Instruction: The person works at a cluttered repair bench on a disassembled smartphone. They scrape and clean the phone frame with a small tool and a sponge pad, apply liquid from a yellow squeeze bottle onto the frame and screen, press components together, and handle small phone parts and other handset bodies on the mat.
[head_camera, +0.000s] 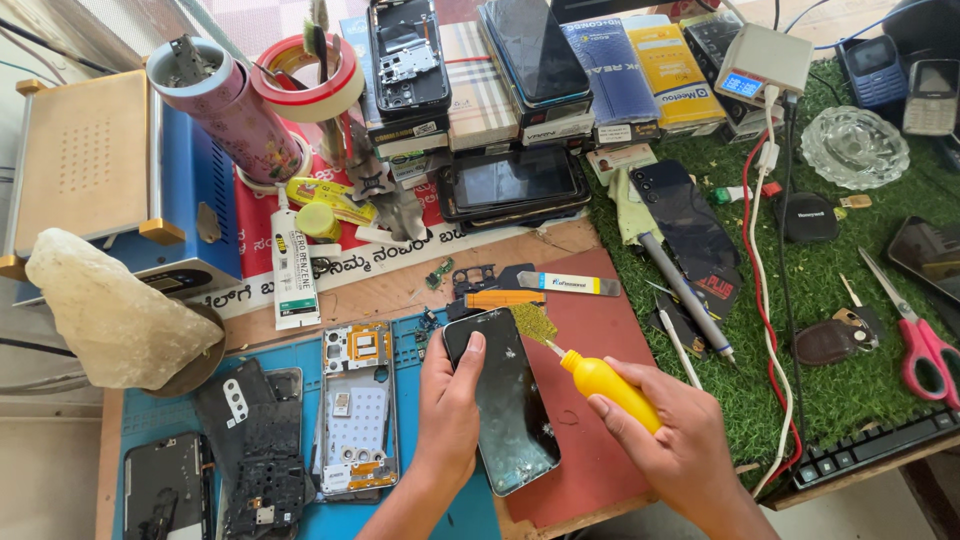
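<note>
Clamped glossy black phone (508, 405) in left hand (447, 415), thumb on top corner; gripped smooth yellow bottle (608, 387) in right hand (680, 445), nozzle (thin, white) touching glass beyond fingers.

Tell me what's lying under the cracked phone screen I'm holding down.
The cracked phone screen straddles a blue mat and a red mat. The left hand steadies it. Anything directly beneath is covered.

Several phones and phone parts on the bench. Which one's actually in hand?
The dark phone with the scuffed glass, gripped by the left hand. The opened phone frame beside it lies untouched on the blue mat.
</note>
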